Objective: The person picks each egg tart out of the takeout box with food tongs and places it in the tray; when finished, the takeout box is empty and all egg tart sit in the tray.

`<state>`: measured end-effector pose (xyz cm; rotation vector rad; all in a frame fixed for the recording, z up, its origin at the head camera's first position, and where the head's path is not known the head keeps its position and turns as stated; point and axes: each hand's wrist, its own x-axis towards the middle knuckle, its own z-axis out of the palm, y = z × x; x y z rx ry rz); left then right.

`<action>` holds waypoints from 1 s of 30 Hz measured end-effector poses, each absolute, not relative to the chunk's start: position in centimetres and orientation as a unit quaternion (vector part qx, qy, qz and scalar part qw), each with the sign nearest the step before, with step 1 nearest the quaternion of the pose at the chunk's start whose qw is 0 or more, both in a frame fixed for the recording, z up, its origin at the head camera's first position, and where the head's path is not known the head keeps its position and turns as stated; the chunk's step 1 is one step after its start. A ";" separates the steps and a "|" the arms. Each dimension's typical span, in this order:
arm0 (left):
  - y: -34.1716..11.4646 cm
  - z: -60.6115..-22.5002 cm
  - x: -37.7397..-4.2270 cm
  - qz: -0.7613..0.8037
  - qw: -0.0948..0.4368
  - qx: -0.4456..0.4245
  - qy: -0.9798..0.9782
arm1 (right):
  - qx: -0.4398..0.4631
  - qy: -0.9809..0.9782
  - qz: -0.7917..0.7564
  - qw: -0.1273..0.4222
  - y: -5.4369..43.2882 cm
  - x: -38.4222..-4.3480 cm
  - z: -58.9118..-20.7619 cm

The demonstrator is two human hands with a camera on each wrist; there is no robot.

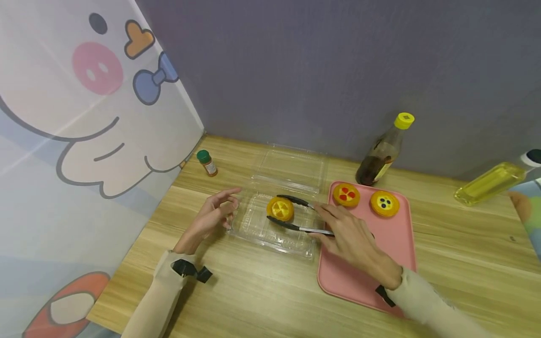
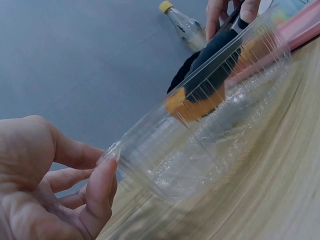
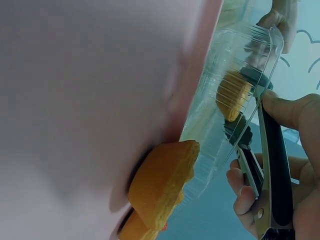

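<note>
My right hand (image 1: 348, 234) grips a pair of tongs (image 1: 314, 230) with black tips and metal arms. Between the tips sits a yellow-topped egg tart (image 1: 280, 209), inside a clear plastic box (image 1: 270, 241) whose lid (image 1: 291, 166) lies folded back toward the wall. With thumb and finger, my left hand (image 2: 75, 185) pinches the box's left rim. On the pink tray (image 1: 359, 277) to the right are a tart with red pieces (image 1: 346, 195) and a tart with dark blue dots (image 1: 384, 203). In the right wrist view, the tongs' tips flank the tart (image 3: 232, 95) behind the clear wall.
A dark sauce bottle with a yellow cap (image 1: 382, 155) stands behind the tray. Farther right is a bottle of yellow oil (image 1: 492, 183). A small green-capped shaker (image 1: 207, 163) stands at the back left. The grey wall (image 1: 296, 70) borders the wooden table (image 1: 236, 291).
</note>
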<state>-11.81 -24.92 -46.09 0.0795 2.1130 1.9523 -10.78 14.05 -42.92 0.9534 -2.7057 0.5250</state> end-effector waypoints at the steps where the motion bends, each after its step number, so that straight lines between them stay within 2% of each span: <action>1: -24.9 -46.1 -11.8 0.673 0.131 0.027 0.727 | 0.323 -0.922 0.181 0.114 14.1 -10.7 -42.9; 14: -24.9 -46.1 -11.8 0.672 0.126 0.031 0.729 | 0.284 -0.933 0.179 0.129 17.0 -8.7 -41.8; 30: -25.0 -46.2 -12.0 0.671 0.132 0.027 0.729 | 0.236 -0.933 0.192 0.191 22.0 -7.1 -40.1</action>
